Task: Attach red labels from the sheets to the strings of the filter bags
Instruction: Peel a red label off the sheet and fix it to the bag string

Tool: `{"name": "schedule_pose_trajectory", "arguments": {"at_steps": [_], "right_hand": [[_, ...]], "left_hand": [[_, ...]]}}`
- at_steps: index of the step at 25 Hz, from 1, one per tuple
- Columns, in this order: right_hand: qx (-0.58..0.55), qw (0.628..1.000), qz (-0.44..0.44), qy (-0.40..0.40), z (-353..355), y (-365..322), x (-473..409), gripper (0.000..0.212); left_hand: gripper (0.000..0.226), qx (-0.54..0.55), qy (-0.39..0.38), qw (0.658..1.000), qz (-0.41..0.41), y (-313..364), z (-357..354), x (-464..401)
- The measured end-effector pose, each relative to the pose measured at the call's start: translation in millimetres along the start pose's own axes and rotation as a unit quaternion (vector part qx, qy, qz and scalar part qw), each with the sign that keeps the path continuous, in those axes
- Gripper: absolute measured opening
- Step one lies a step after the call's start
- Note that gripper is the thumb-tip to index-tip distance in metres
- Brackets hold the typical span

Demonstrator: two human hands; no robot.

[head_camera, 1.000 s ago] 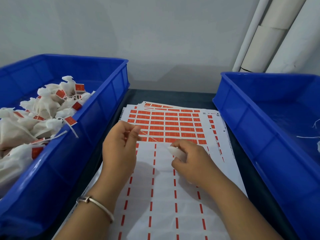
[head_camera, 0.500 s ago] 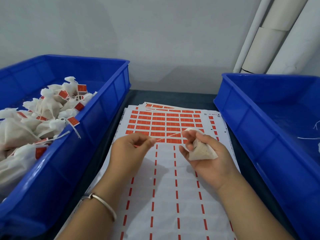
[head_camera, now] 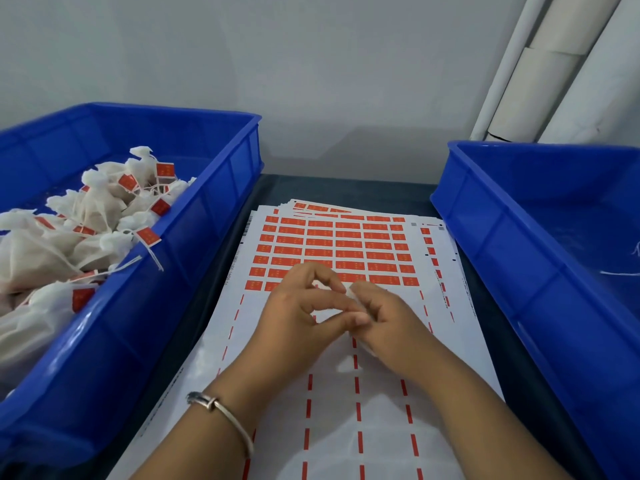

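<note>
Filter bag [head_camera: 353,293], white, only a sliver showing, tucked under the curled fingers [head_camera: 367,296] of the right hand [head_camera: 388,320], low over the label sheet [head_camera: 346,393] at mid-surface. Left hand [head_camera: 298,313] pressed against the right, thumb and fingertips drawn together in a pinch right at the bag; whatever sits between them too small to make out. String not discernible. Top sheet of a fanned stack, rows of red labels [head_camera: 332,244] filling its far half, only red dashes left on the near half. Silver bangle [head_camera: 225,414] on the left wrist. Dark surface [head_camera: 346,188] beneath the stack. Blue bin [head_camera: 194,237] at left, holding a heap of white filter bags with red labels already on their strings, labelled bags [head_camera: 104,216] piled toward its near side. Second blue bin [head_camera: 519,258] at right, a few loose white threads [head_camera: 620,273] visible inside. Grey wall [head_camera: 277,64] behind, white rolls [head_camera: 568,64] leaning in the far right corner.
</note>
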State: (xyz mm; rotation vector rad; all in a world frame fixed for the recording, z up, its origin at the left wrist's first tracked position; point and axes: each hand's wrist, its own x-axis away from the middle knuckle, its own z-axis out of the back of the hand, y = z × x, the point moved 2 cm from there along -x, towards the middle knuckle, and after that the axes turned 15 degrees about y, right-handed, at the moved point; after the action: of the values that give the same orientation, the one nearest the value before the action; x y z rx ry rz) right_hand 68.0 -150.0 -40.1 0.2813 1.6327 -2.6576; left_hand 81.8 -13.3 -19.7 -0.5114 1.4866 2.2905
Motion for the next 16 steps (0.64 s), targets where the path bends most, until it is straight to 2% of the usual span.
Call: {"name": "schedule_pose_trajectory", "arguments": {"at_steps": [4, 8, 12, 16], "right_hand": [[-0.042, 0.998, 0.013, -0.052, -5.5, -5.7, 5.6, 0.028], [-0.054, 0.997, 0.006, -0.063, -7.2, -6.4, 6.6, 0.022], [-0.054, 0.998, 0.015, -0.031, -11.1, -4.3, 7.0, 0.019], [-0.058, 0.996, 0.049, 0.039, -12.6, -6.4, 7.2, 0.027]], "left_hand": [[0.011, 0.044, 0.025, 0.997, 0.055, -4.7, -2.4, -2.4], [0.014, 0.050, 0.049, 0.991, 0.115, -12.4, -6.4, -3.9], [0.012, 0.028, 0.015, 0.994, 0.104, -14.7, -8.9, -2.2], [0.016, 0.073, 0.015, 0.987, 0.141, -15.5, -10.8, -1.8]]}}
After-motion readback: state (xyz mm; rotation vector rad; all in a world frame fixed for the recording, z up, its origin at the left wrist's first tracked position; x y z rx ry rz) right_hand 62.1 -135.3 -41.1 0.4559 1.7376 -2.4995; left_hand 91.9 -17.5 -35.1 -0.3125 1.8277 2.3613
